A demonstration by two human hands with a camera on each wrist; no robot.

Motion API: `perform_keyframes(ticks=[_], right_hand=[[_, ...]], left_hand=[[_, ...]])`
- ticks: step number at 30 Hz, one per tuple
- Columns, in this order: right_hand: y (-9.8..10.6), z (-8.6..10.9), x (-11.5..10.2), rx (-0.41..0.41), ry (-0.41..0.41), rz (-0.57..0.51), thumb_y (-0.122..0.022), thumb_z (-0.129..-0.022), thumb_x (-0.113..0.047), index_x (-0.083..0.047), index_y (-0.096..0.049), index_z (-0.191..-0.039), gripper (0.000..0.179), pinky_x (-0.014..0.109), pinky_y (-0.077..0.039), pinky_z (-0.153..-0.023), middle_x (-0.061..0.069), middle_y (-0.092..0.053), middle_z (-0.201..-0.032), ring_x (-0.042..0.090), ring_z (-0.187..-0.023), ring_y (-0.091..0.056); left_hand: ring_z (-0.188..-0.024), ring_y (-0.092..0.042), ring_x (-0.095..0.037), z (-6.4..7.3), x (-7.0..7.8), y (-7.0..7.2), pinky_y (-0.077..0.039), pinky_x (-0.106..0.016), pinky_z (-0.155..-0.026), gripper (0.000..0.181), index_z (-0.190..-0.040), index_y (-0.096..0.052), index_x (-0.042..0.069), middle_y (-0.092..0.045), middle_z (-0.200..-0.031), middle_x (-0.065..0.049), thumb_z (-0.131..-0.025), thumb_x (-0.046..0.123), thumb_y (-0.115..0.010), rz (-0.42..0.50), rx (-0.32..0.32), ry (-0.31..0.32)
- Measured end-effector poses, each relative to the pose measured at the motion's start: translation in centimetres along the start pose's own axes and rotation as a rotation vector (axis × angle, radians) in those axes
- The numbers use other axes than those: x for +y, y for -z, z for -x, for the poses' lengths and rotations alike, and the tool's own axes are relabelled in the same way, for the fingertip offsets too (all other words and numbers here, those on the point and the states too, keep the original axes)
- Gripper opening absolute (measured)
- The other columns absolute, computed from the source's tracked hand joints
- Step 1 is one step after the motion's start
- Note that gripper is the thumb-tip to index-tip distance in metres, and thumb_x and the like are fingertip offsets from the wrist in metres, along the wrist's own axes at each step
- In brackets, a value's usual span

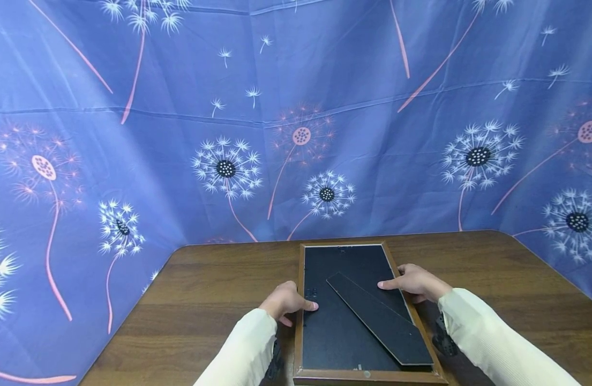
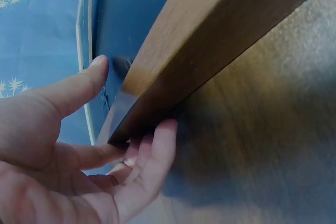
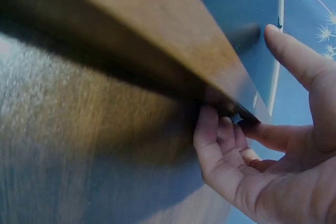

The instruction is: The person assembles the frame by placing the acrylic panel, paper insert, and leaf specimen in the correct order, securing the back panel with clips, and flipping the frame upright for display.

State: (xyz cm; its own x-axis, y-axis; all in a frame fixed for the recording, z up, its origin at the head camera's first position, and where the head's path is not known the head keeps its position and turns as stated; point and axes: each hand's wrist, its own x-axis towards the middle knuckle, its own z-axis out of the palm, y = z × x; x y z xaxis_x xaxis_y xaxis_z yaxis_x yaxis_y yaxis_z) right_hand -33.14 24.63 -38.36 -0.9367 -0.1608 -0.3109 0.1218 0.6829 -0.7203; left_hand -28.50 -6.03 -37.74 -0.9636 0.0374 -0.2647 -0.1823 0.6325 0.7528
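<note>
A picture frame (image 1: 299, 343) with a brown wooden border lies face down, its black backing board (image 1: 329, 332) upward. Slantwise across that board runs a black easel stand (image 1: 380, 321). My left hand (image 1: 287, 301) grips the frame's left side, thumb over the backing and fingers curled beneath the wooden edge. On the opposite side my right hand (image 1: 416, 281) holds the border the same way. Both wrist views show fingertips (image 2: 167, 129) tucked under the wood, close to the tabletop. The frame's front is hidden.
The frame is on a brown wood-grain table (image 1: 218, 279). A blue cloth (image 1: 382, 161) printed with dandelions hangs behind the table and along its sides. Dark wrist devices (image 1: 442, 338) sit at the cream sleeves (image 1: 488, 332).
</note>
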Motion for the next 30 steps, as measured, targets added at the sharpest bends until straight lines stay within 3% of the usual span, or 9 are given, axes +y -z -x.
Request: perform_keyframes(ticks=[11,18,30], right_hand=[[-0.34,-0.08,-0.18,0.032,-0.026,-0.027,-0.079,-0.088,-0.030,0.026,-0.017,-0.145,0.101,0.061,-0.052,-0.090,0.047,-0.033,-0.141,0.055,-0.121,-0.053],[-0.46,0.05,-0.40,0.022,-0.054,-0.082,-0.080,-0.087,-0.024,0.025,-0.016,-0.146,0.100,0.063,-0.049,-0.094,0.047,-0.035,-0.141,0.059,-0.128,-0.045],[-0.51,0.48,-0.26,0.046,-0.025,-0.150,-0.080,-0.085,-0.019,0.023,-0.022,-0.146,0.094,0.061,-0.052,-0.090,0.045,-0.043,-0.138,0.056,-0.123,-0.052]], left_hand=[[-0.095,-0.067,-0.039,-0.56,-0.34,-0.52,-0.060,-0.051,-0.065,0.045,-0.113,-0.054,-0.015,-0.056,-0.097,-0.022,-0.084,0.002,-0.083,0.058,-0.012,-0.025],[-0.099,-0.067,-0.043,-0.23,-0.46,-0.60,-0.060,-0.050,-0.062,0.055,-0.123,-0.052,-0.020,-0.060,-0.104,-0.028,-0.082,0.000,-0.083,0.043,0.027,-0.039],[-0.088,-0.069,-0.042,0.07,-0.31,-0.35,-0.060,-0.044,-0.054,0.046,-0.111,-0.057,-0.018,-0.059,-0.094,-0.025,-0.080,0.000,-0.086,0.011,0.062,-0.050]])
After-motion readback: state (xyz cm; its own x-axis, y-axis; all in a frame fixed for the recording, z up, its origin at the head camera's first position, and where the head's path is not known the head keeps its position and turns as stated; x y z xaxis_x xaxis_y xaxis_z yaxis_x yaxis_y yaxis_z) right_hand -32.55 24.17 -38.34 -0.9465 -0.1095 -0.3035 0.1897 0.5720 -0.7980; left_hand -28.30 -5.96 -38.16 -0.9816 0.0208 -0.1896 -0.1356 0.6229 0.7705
